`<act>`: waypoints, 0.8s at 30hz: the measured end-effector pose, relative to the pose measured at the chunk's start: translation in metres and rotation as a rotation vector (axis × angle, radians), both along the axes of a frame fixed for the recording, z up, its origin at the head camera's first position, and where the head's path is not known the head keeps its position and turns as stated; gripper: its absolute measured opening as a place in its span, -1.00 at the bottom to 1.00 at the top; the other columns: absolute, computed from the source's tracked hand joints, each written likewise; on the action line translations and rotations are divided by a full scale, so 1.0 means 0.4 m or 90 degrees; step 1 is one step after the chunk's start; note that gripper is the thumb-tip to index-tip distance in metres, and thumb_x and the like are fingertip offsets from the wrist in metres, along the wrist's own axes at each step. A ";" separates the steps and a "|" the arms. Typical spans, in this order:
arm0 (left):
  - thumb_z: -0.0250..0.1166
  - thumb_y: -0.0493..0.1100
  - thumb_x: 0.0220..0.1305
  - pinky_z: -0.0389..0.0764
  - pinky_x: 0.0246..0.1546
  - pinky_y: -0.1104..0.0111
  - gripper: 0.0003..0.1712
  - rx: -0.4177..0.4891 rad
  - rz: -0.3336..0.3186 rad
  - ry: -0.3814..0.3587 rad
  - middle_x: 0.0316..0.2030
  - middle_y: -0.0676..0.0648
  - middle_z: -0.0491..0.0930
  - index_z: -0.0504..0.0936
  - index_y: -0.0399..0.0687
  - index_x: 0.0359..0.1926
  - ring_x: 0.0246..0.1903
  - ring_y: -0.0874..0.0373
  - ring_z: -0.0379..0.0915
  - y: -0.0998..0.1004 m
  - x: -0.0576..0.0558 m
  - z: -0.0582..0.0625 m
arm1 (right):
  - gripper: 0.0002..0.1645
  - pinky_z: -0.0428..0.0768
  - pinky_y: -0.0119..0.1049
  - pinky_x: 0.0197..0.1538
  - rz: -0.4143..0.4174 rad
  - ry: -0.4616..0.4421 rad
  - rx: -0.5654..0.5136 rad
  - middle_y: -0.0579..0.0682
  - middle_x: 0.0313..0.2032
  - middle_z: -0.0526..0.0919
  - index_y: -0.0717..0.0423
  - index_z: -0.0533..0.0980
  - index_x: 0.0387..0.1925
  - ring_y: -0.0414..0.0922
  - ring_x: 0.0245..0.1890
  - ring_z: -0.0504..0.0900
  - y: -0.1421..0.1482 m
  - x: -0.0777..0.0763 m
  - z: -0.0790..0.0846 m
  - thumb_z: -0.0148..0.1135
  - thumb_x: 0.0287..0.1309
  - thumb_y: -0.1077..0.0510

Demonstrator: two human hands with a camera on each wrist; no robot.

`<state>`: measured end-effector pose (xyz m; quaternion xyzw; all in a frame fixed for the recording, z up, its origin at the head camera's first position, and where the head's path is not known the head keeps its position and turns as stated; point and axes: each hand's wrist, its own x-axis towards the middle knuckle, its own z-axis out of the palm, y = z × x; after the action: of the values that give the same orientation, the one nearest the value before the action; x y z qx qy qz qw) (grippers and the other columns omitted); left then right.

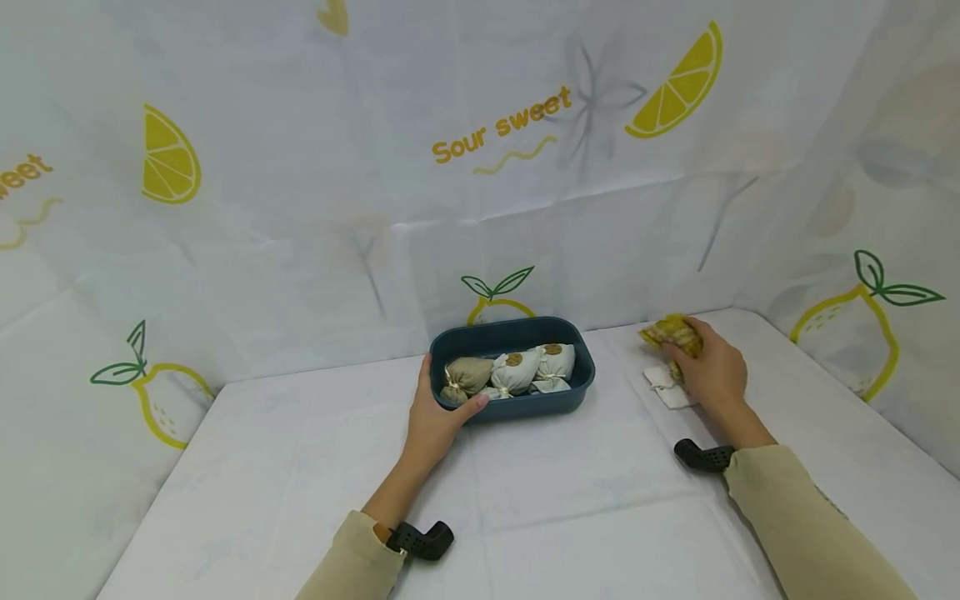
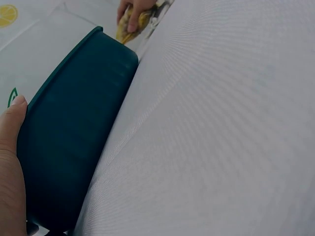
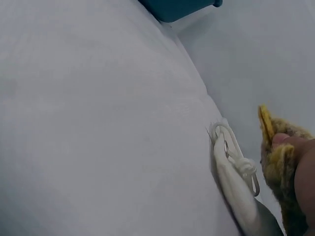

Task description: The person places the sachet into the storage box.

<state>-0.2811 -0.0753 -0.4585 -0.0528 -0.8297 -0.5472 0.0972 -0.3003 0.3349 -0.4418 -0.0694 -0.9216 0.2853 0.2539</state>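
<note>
My left hand [image 1: 435, 425] grips a dark teal rectangular bin [image 1: 536, 407] at its left end, the thumb lying along the front rim. Inside the bin lie a tan tied sachet [image 1: 469, 375] and two white tied sachets [image 1: 516, 371] with brown round marks. Off to the right, my right hand [image 1: 716, 371] pinches a yellow, mottled, fuzzy-looking pouch [image 3: 279, 164], partly hidden by the fingers. Just below that pouch, a small white drawstring bag [image 3: 234, 182] with a knotted cord lies on the table.
A white cloth covers the table [image 1: 562, 517]. Behind it hangs a white curtain [image 1: 300, 275] printed with lemons, which also closes in both sides. The bin stands close to the curtain at the table's back edge.
</note>
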 end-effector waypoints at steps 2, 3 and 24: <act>0.45 0.32 -0.09 0.12 0.37 -0.10 0.30 -0.002 0.002 -0.003 0.49 0.00 -0.04 -0.18 0.26 0.51 0.47 -0.03 -0.08 -0.001 0.000 -0.001 | -0.27 0.41 0.22 0.02 0.022 0.024 -0.021 0.37 0.14 0.49 0.09 0.29 0.35 0.36 0.07 0.47 -0.010 -0.002 0.007 0.19 0.25 -0.12; 0.45 0.32 -0.10 0.12 0.37 -0.10 0.30 -0.003 0.003 -0.004 0.49 0.00 -0.04 -0.18 0.27 0.51 0.47 -0.03 -0.08 -0.001 0.000 -0.001 | -0.27 0.40 0.20 0.03 0.035 0.031 -0.031 0.36 0.16 0.49 0.07 0.30 0.35 0.34 0.08 0.47 -0.016 -0.002 0.011 0.20 0.24 -0.12; 0.43 0.35 -0.09 0.13 0.37 -0.08 0.31 -0.003 -0.004 0.004 0.50 0.05 -0.07 -0.20 0.25 0.52 0.47 -0.01 -0.10 -0.001 -0.003 -0.004 | -0.30 0.64 -0.17 -0.24 0.314 0.069 -0.016 0.11 0.14 0.56 -0.16 0.41 0.27 0.00 -0.09 0.64 -0.263 0.009 0.144 0.40 0.07 0.03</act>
<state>-0.2824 -0.0757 -0.4601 -0.0570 -0.8305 -0.5453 0.0982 -0.2967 0.2297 -0.3844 0.1702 -0.8920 0.3534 0.2247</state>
